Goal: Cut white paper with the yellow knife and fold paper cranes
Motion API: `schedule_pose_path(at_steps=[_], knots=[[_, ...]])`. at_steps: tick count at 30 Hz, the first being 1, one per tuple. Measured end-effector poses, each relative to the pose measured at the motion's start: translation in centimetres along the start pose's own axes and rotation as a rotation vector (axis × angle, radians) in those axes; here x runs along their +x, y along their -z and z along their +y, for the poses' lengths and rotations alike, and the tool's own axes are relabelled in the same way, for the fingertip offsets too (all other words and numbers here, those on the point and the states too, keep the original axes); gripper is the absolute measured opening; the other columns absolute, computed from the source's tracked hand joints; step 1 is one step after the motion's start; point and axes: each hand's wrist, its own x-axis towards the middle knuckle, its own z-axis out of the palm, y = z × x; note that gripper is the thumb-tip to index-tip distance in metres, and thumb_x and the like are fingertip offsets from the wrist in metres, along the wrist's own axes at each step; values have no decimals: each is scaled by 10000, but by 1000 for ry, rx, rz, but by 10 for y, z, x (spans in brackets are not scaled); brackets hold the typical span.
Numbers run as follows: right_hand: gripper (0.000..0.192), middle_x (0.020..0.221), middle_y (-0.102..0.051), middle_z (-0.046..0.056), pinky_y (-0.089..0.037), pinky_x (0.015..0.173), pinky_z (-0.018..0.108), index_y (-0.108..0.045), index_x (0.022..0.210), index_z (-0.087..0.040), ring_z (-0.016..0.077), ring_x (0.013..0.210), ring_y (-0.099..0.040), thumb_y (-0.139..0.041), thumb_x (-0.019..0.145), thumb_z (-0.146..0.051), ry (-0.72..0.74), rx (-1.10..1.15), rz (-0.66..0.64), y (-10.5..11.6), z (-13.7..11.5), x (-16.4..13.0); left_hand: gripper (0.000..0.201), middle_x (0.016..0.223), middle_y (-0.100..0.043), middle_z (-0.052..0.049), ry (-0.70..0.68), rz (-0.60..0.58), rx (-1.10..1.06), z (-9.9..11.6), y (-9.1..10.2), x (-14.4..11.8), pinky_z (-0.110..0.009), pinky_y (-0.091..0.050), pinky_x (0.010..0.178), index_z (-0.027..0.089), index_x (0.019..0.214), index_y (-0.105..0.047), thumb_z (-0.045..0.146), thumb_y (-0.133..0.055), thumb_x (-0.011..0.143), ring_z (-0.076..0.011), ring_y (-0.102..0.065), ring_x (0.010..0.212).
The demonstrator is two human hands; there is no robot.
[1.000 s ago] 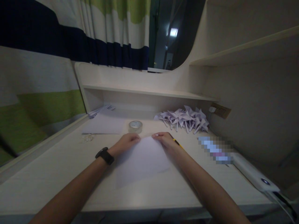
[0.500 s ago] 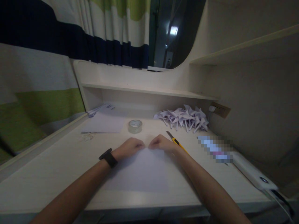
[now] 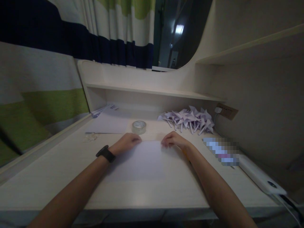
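A plain white sheet of paper [image 3: 144,164] lies on the desk in front of me. My left hand [image 3: 127,142], with a dark watch [image 3: 105,154] at its wrist, pinches the sheet's far left corner. At the far right corner, the curled fingers of my right hand [image 3: 174,140] are closed on the paper's edge. My right forearm hides most of a yellow utility knife [image 3: 186,155]. Just beyond my left hand stands a roll of clear tape [image 3: 139,127].
Several white paper pinwheels [image 3: 187,118] are heaped at the back right. A stack of paper [image 3: 108,122] lies at the back left, near some small loose bands [image 3: 91,136]. On the right are a blurred-out phone-like object [image 3: 220,152] and a long white device [image 3: 258,175] with cables.
My hands have drawn apart along the sheet's far edge, from close together at its middle to the two corners. The sheet has moved slightly away from me. My right forearm now covers the knife.
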Motion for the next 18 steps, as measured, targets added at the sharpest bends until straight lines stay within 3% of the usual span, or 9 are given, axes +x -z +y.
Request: schedule_pose_path(at_steps=[4,7,12,18], knots=[[254,756,-720,84,-446,527,200,-731,778,-115,108,578,-603,-737,683,-351,-22,155,209,2,1,3,288,599,-604,-6,104,196,-141,7,6,-3,-245,-334,554,170,594,-627,327,-533,816,-155,-497,572],[307,821,-721,54,-462,553,202,-711,901,-154,114,621,-619,-730,727,-406,26,344,170,-11,-2,7,263,601,-610,-5,219,364,-293,10,2,-1,-241,-345,524,166,622,-645,358,-570,785,-165,-511,582],[284,851,-727,25,-529,644,278,-663,914,-207,160,695,-663,-717,742,-426,69,703,197,-37,-3,13,290,628,-653,-32,352,608,-566,8,-8,3,-243,-390,516,133,739,-693,421,-667,713,-178,-557,598],[337,829,-733,96,-533,674,311,-686,828,-130,195,706,-674,-801,636,-383,70,582,252,-63,7,22,440,698,-686,-64,389,700,-777,2,-14,6,-259,-431,554,117,833,-701,499,-741,620,-193,-595,654]])
